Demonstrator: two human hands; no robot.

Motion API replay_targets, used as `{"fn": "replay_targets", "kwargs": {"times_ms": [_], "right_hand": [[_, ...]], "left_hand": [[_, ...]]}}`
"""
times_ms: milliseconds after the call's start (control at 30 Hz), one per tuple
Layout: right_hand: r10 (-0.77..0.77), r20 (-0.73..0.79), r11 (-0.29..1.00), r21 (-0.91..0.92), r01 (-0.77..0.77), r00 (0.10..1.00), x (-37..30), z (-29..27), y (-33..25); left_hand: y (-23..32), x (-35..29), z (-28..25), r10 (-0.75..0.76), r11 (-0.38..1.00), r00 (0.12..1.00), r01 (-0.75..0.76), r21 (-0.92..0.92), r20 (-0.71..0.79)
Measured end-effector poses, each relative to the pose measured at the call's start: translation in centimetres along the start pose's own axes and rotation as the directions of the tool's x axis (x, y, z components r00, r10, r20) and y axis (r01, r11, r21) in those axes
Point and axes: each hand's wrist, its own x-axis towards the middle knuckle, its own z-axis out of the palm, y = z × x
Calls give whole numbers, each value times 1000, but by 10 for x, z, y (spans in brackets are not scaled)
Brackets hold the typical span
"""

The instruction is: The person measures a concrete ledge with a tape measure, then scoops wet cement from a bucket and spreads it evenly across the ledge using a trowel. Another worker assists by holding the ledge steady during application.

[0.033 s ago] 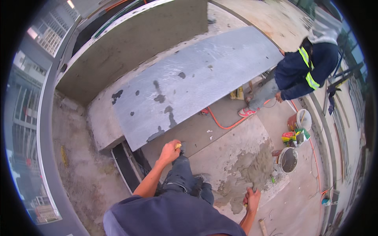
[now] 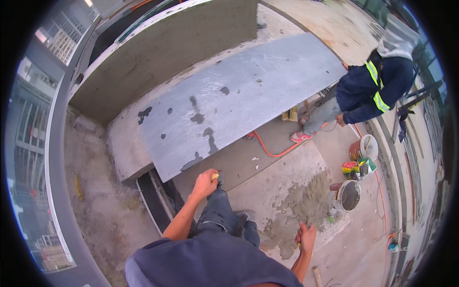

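Observation:
My left hand [image 2: 204,185] is closed around a yellow-handled tool [image 2: 214,176], above my knee and just off the near edge of the grey slab [image 2: 248,81]. A greyish part of that tool shows dimly, too small to name. Lower right, my right hand [image 2: 306,236] grips what looks like a trowel [image 2: 309,225], mostly hidden by the fingers; a bit of yellow handle shows. It is at the near side of wet mortar [image 2: 306,201] spread on a pale board. Dark wet spots mark the slab, which rests on a low concrete ledge [image 2: 126,148].
A co-worker [image 2: 373,86] in a dark jacket with reflective bands stands at the slab's right end. Two buckets [image 2: 346,196] and a colourful bag [image 2: 358,167] are right of the mortar. An orange hose [image 2: 267,151] crosses the floor. A rendered wall [image 2: 167,57] rises behind the slab.
The view has shifted slightly. My right hand is a little higher in the picture; both hands keep their grip.

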Motion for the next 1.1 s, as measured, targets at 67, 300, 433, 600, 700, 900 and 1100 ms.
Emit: {"fn": "replay_targets", "kwargs": {"times_ms": [67,300,433,600,700,900,1100], "right_hand": [[-88,152,990,-96,103,984,19,50,-47],[-248,475,932,-120,342,844,79,304,-192],[-350,527,827,-214,520,774,122,443,-212],[-600,401,355,-642,680,692,118,601,-215],[-492,544,126,-728,674,680,133,652,-230],[-491,575,100,-709,699,654,115,661,-236],[-464,599,213,-640,738,653,91,650,-266]], "left_hand": [[-22,-8,-29,-58,998,997,57,-18,-57],[-112,-4,-127,-236,970,952,218,-106,-197],[-149,14,-180,-308,949,924,282,-141,-227],[-207,24,-221,-364,931,871,334,-146,-328],[-218,33,-242,-404,914,850,362,-183,-338],[-235,35,-256,-481,873,809,404,-275,-339],[-257,57,-247,-432,894,822,337,-294,-371]]}}
